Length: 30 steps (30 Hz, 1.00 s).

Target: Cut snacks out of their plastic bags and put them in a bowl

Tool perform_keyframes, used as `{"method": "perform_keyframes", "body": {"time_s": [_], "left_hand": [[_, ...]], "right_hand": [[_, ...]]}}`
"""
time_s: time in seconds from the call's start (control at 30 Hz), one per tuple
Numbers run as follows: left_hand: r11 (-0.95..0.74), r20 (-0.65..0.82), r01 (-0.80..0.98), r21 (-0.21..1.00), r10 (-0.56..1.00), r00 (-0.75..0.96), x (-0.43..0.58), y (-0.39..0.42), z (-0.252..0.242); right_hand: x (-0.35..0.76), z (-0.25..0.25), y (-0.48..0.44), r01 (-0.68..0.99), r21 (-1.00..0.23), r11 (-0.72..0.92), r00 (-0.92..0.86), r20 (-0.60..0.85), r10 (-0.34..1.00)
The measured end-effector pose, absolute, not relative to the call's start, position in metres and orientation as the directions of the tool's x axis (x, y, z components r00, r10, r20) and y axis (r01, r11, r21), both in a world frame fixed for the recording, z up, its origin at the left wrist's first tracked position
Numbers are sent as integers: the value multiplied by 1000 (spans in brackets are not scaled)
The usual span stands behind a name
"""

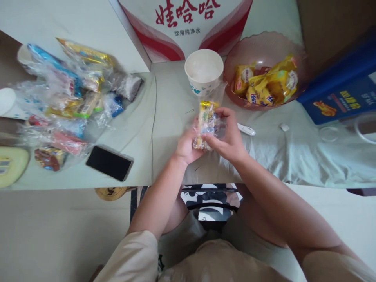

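A clear-wrapped packet [207,117] was held just on the near side of the paper cup [202,74]. It was gripped at its left and underside by the left hand [189,143]; those fingers were mostly hidden, so exact spread can't be told. Its right edge was pinched by the right hand [226,137], fingers half-curled, thumb pressed on the wrap. Seen right of the cup: pink bowl [264,41] with yellow packs [260,92], just beside. Left, well apart: snack pile [88,103], black phone [110,162]. Behind: white-and-red carton [188,43].
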<state>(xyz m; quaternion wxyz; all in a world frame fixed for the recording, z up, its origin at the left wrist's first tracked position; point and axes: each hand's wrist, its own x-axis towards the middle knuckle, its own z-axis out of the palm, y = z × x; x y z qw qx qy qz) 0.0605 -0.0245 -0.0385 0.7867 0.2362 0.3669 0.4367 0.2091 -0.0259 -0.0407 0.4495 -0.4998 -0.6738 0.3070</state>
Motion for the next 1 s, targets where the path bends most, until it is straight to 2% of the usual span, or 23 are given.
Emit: {"method": "perform_keyframes", "body": {"time_s": [0.1, 0.23, 0.4, 0.5, 0.63, 0.73, 0.8, 0.87, 0.93, 1.0], "left_hand": [[490, -309, -442, 751, 853, 421, 60, -27, -40], [413, -268, -417, 810, 892, 364, 60, -29, -37], [523, -319, -315, 792, 795, 516, 55, -32, -37], [499, -353, -243, 832, 813, 463, 54, -32, -44], [228, -175, -164, 960, 943, 284, 59, -31, -55], [-76, 60, 72, 994, 976, 211, 63, -30, -63], [-290, 229, 304, 907, 948, 220, 63, -29, -68], [-430, 331, 479, 765, 901, 280, 63, -29, -71], [-510, 396, 551, 660, 860, 322, 61, -30, -74], [-565, 452, 556, 610, 824, 343, 60, -30, -75]], "right_hand": [[213, -47, -23, 397, -874, 278, -131, 246, 960], [217, -50, -19, 312, -919, 239, -139, 205, 969], [219, -46, -12, 150, -988, 38, -163, 14, 987], [220, -42, -9, 134, -990, 37, -156, 16, 988], [220, -41, -8, 200, -971, 131, -35, 127, 991], [218, -45, -7, 211, -962, 171, 63, 188, 980], [216, -49, -6, 194, -962, 191, 108, 214, 971], [216, -52, -5, 178, -962, 206, 121, 229, 966], [217, -54, -3, 182, -959, 217, 125, 242, 962], [219, -55, -2, 196, -954, 225, 142, 255, 956]]}}
